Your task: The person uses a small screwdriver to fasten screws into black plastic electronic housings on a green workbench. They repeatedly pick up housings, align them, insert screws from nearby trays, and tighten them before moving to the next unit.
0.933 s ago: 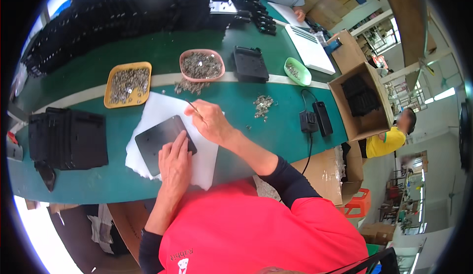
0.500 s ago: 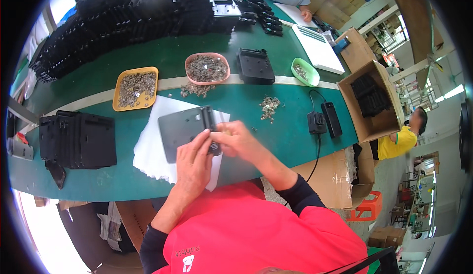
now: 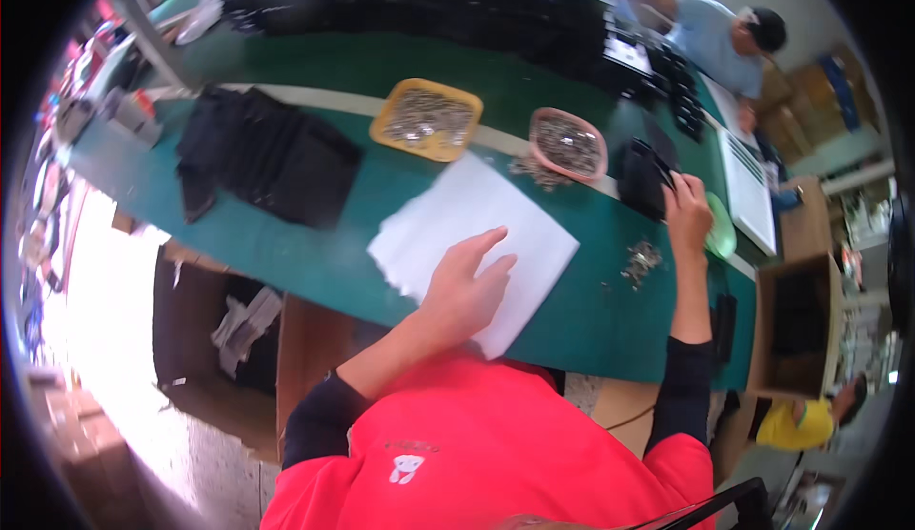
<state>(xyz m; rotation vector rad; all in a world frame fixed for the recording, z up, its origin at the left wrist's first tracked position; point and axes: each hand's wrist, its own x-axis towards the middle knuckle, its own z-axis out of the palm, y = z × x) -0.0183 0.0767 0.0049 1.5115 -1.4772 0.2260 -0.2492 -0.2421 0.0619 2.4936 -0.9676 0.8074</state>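
Note:
My left hand (image 3: 465, 287) hovers over a white sheet of paper (image 3: 519, 211), fingers apart and holding nothing. Reaching out to the far right, my right hand (image 3: 688, 214) is closed on the edge of a black plastic panel (image 3: 639, 182). That panel is blurred and overlaps another dark panel (image 3: 660, 139) behind it; whether the two touch I cannot tell. Beside my right wrist is a light green dish (image 3: 721, 230), partly hidden. A small heap of metal parts (image 3: 640, 261) lies on the green table to the left of my right forearm.
A yellow tray (image 3: 438, 150) and a pink tray (image 3: 602, 153) hold small metal parts. Black panels (image 3: 276, 158) stand in a row at left; more stacks (image 3: 429, 6) line the back. A cardboard box (image 3: 762, 349) is at right. A person in light blue (image 3: 710, 39) sits across.
The panel that both hands held over the paper has gone to the far right in my right hand. My left hand has let go and opened. The view has swung left.

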